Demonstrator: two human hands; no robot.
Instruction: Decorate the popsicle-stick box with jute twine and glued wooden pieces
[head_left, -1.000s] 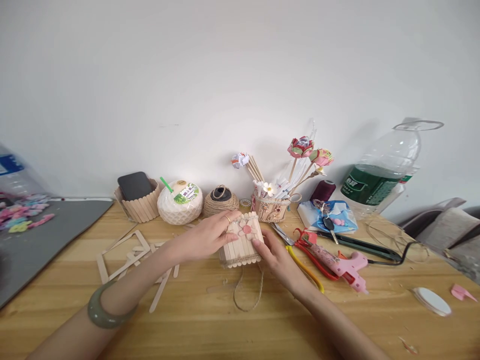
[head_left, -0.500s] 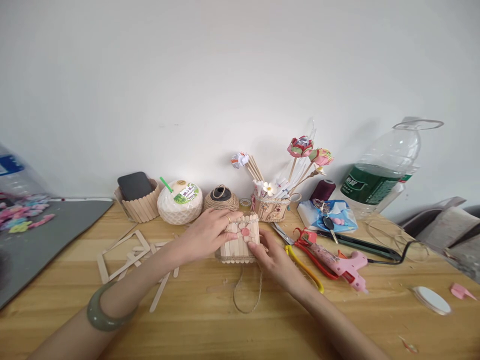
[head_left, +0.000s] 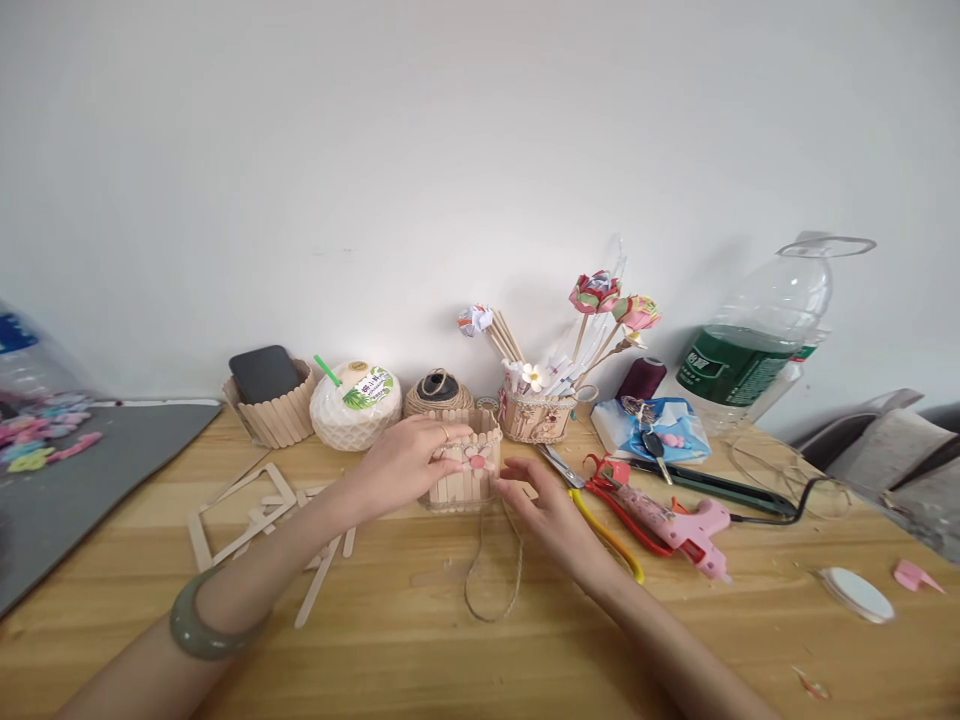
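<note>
Nearest the front edge of the pale wooden surface (head_left: pixel 420 650), a loop of brown jute twine (head_left: pixel 491 580) lay slack, its ends running up toward a small box built of pale wooden craft sticks (head_left: pixel 461 470), which stood upright near the middle of the surface. The box looked largely finished: its walls were closed, a twine band ran under its rim, and a pink-and-cream flower decoration (head_left: pixel 475 460) sat on its front face. The trailing twine suggested some trimming or fixing was left.

The left hand (head_left: pixel 401 465), with a grey-green bangle (head_left: pixel 206 625) on its wrist, grasped the box from the left side, fingers curled over the rim. The right hand (head_left: pixel 544 505) lay loose, fingertips just beside the box's lower right corner; whether they touched it could not be told.

To the left lay spare flat craft sticks and a stick frame (head_left: pixel 244 510). To the right rested a pink hot glue gun (head_left: pixel 675 520) and red-handled scissors (head_left: pixel 604 480). Along the far edge stood a white coconut drink with a green straw (head_left: pixel 352 405), a ball of jute twine (head_left: pixel 439 395) and a decorated holder of paper flowers (head_left: pixel 536 410).
</note>
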